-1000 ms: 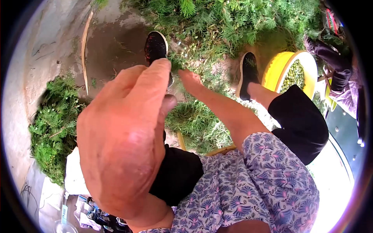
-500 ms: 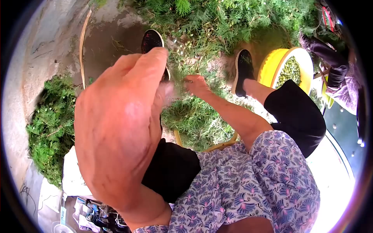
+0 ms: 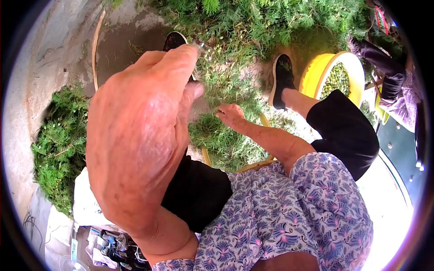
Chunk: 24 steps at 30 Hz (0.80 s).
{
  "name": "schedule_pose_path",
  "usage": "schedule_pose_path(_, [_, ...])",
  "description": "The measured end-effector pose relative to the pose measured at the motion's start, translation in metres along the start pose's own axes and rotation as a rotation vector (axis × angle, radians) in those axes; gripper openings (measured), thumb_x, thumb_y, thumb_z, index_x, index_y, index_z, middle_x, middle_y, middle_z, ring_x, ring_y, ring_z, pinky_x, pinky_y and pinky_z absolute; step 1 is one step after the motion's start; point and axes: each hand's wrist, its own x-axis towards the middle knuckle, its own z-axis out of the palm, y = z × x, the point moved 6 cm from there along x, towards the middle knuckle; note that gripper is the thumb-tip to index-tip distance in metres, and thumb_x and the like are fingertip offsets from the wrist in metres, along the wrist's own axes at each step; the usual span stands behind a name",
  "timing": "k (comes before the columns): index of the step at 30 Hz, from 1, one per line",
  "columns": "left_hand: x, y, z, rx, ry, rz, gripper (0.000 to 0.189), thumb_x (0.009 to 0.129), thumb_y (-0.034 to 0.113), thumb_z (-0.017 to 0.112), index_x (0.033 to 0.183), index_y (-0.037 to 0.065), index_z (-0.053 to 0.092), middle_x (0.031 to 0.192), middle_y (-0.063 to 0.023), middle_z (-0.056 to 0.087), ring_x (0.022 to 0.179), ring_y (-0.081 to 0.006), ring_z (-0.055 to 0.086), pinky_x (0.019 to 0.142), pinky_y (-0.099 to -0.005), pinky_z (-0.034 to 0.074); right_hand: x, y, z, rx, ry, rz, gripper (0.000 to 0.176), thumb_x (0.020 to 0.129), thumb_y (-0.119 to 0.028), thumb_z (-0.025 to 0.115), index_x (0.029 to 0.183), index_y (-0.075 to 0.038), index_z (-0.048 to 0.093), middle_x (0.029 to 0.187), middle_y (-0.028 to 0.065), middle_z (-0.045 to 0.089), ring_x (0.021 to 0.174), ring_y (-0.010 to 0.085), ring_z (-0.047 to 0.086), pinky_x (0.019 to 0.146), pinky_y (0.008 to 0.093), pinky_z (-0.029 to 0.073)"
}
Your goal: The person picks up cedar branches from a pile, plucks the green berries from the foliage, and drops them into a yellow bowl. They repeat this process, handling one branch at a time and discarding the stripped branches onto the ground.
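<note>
My left hand [image 3: 142,122] looms large and close to the camera, back side up. Its fingers bend forward and the thumb stands apart from them, so it is open, with nothing visible in the gap; the palm is hidden. Lower down, my right hand [image 3: 231,115] is closed, its fingers curled and pressed together over a pile of green sprigs [image 3: 233,142] between my knees. What it grips, if anything, is too small to make out. Under the pile shows part of a yellow frame [image 3: 206,157]. More feathery cuttings [image 3: 235,86] litter the ground between my black shoes.
Beside my right leg stands a yellow bucket [image 3: 312,74] holding small green pieces [image 3: 337,81]. A heap of evergreen branches [image 3: 271,22] spreads ahead, another heap [image 3: 61,149] at left. A stick [image 3: 96,49] lies near the wall. Another person's dark sleeve [image 3: 377,61] shows at right.
My right hand has drawn back toward my body, from the loose cuttings to above the pile. The left thumb, blurred before, now shows clearly; the left hand has barely moved.
</note>
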Motion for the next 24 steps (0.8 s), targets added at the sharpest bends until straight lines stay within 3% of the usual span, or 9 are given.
schedule_pose_path(2, [-0.002,-0.001,0.001,-0.003,0.021,0.030,0.029,0.077,0.003,0.057,0.105,-0.005,0.057,0.097,-0.0213,0.060,0.076,-0.0307,0.061,0.067,-0.0302,0.048,0.003,0.010,0.003,0.047,0.002,0.064,0.024,0.078,-0.030,0.061,0.089,-0.009,0.064,0.083,0.0115,0.061,0.082,0.0258,0.061,0.075,0.0392,0.049])
schedule_pose_path(4, [-0.002,-0.001,0.001,-0.034,0.032,0.033,0.029,0.077,0.004,0.058,0.105,-0.005,0.057,0.095,-0.0212,0.061,0.076,-0.0315,0.060,0.067,-0.0313,0.047,0.002,0.014,0.001,0.005,-0.018,-0.006,0.025,0.079,-0.028,0.059,0.094,-0.009,0.064,0.087,0.0107,0.060,0.084,0.0264,0.060,0.075,0.0396,0.049])
schedule_pose_path(6, [0.001,0.001,-0.001,-0.020,0.019,0.024,0.030,0.077,0.004,0.058,0.105,-0.004,0.057,0.095,-0.0210,0.060,0.077,-0.0318,0.060,0.067,-0.0317,0.047,-0.002,0.002,-0.004,-0.069,0.075,-0.358,0.021,0.080,-0.020,0.057,0.095,-0.007,0.063,0.091,0.0115,0.058,0.082,0.0242,0.060,0.072,0.0376,0.050])
schedule_pose_path(7, [0.001,0.001,-0.001,-0.004,0.009,0.015,0.030,0.077,0.004,0.058,0.106,-0.004,0.057,0.094,-0.0209,0.060,0.077,-0.0321,0.060,0.067,-0.0320,0.047,0.000,0.003,-0.004,-0.070,0.078,-0.360,0.021,0.080,-0.020,0.057,0.095,-0.007,0.063,0.091,0.0115,0.058,0.082,0.0242,0.060,0.072,0.0376,0.050])
schedule_pose_path(9, [-0.001,-0.001,-0.001,-0.014,0.004,-0.005,0.030,0.077,0.004,0.058,0.106,-0.003,0.057,0.095,-0.0206,0.060,0.078,-0.0328,0.059,0.068,-0.0322,0.046,0.009,0.015,-0.014,0.194,0.149,-0.179,0.017,0.080,-0.011,0.054,0.093,-0.006,0.062,0.092,0.0144,0.057,0.081,0.0209,0.059,0.069,0.0328,0.051])
schedule_pose_path(10, [-0.002,-0.002,-0.001,-0.025,-0.004,-0.026,0.031,0.076,0.005,0.058,0.106,-0.003,0.056,0.095,-0.0204,0.060,0.079,-0.0335,0.059,0.068,-0.0325,0.046,0.016,0.014,-0.018,0.192,0.151,-0.184,0.017,0.080,-0.011,0.054,0.093,-0.006,0.062,0.092,0.0144,0.057,0.081,0.0209,0.059,0.069,0.0328,0.051])
schedule_pose_path(12, [-0.004,-0.005,0.000,-0.017,0.018,-0.020,0.031,0.076,0.005,0.058,0.106,-0.002,0.056,0.095,-0.0202,0.059,0.080,-0.0342,0.059,0.068,-0.0330,0.046,0.033,0.016,-0.051,0.310,0.399,-0.081,0.011,0.077,-0.007,0.053,0.083,-0.002,0.060,0.086,0.0175,0.059,0.073,0.0293,0.059,0.065,0.0388,0.049])
schedule_pose_path(16, [-0.005,-0.005,0.000,-0.013,0.020,-0.048,0.032,0.076,0.008,0.058,0.106,-0.002,0.056,0.096,-0.0202,0.059,0.083,-0.0361,0.058,0.071,-0.0344,0.046,0.083,0.031,-0.068,0.664,0.496,0.181,0.014,0.072,-0.012,0.064,0.081,-0.001,0.059,0.074,0.0194,0.061,0.068,0.0340,0.060,0.062,0.0408,0.049])
schedule_pose_path(24, [-0.004,-0.005,-0.002,0.002,-0.009,-0.134,0.033,0.075,0.005,0.061,0.107,0.001,0.057,0.098,-0.0204,0.060,0.088,-0.0362,0.059,0.074,-0.0348,0.047,0.119,0.012,-0.048,0.241,0.541,0.229,0.018,0.072,-0.010,0.064,0.084,0.000,0.056,0.075,0.0195,0.060,0.071,0.0342,0.059,0.063,0.0392,0.048])
